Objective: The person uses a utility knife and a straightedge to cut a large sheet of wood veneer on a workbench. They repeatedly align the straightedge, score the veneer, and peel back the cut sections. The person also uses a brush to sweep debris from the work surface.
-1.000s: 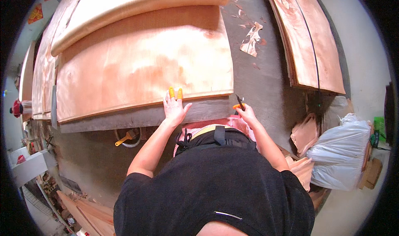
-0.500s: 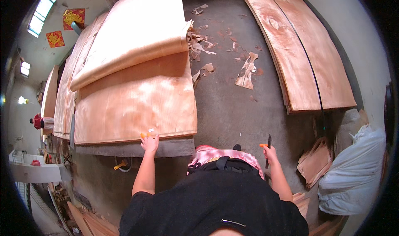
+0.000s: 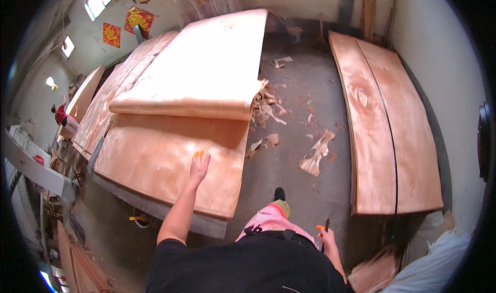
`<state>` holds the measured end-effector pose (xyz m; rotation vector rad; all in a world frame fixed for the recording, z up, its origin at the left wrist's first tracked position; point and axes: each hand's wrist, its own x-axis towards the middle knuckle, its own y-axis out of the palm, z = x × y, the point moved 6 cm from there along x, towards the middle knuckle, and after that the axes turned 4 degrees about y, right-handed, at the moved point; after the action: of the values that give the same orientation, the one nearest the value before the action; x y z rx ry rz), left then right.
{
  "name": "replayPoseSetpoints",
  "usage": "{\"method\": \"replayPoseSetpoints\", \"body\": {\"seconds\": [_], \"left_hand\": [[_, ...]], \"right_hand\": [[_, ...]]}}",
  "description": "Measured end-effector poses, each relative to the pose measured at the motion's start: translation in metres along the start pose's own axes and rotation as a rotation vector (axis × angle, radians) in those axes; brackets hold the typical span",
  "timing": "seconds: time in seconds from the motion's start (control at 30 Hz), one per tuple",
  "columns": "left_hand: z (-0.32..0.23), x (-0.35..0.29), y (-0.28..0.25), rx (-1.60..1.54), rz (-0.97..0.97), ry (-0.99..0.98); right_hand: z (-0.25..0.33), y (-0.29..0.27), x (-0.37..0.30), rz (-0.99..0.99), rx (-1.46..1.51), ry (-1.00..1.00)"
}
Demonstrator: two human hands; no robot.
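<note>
My left hand (image 3: 200, 166) reaches out over the near part of a wood veneer sheet (image 3: 170, 148), orange covers on some fingertips. Its fingers are stretched out and hold nothing; whether they touch the sheet I cannot tell. Beyond it a large veneer sheet (image 3: 206, 60) lies folded back, its rounded fold (image 3: 181, 107) running across the stack. At my right side, my right hand (image 3: 327, 237) is closed around a slim dark knife-like tool (image 3: 327, 225), pointing up. An orange cover shows on one of its fingers too.
A strapped veneer stack (image 3: 372, 133) stands on the right. Torn veneer scraps (image 3: 318, 153) litter the concrete floor (image 3: 289, 138) between the stacks. White sacking (image 3: 434, 264) and loose veneer pieces (image 3: 374, 272) lie at lower right. Another person (image 3: 61, 115) is at the far left.
My left hand has moved from the sheet's near edge farther over its surface. My right hand still holds the slim tool, now lower in view. The view has shifted, and one foot shows farther forward.
</note>
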<state>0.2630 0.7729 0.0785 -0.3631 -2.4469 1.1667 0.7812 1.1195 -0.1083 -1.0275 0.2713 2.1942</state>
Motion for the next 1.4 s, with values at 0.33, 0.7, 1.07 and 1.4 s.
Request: {"method": "replayPoseSetpoints", "body": {"seconds": [0.33,0.7,1.07,1.4], "left_hand": [[-0.231,0.357,-0.195,-0.07,-0.942,0.466],[-0.281,0.444,-0.229,-0.6,-0.954,0.507],[-0.295,0.476,-0.267,-0.492,-0.852,0.08],[-0.275,0.434,-0.246,-0.292,-1.086,0.159]], "right_hand": [[-0.001,-0.124,0.133,-0.199,-0.308,-0.084],[0.275,-0.036,0.224,0.125,-0.327,-0.208],[0.44,0.024,0.338,0.493,-0.463,-0.225],[0.459,0.042,0.346,0.68,-0.56,-0.104]]}}
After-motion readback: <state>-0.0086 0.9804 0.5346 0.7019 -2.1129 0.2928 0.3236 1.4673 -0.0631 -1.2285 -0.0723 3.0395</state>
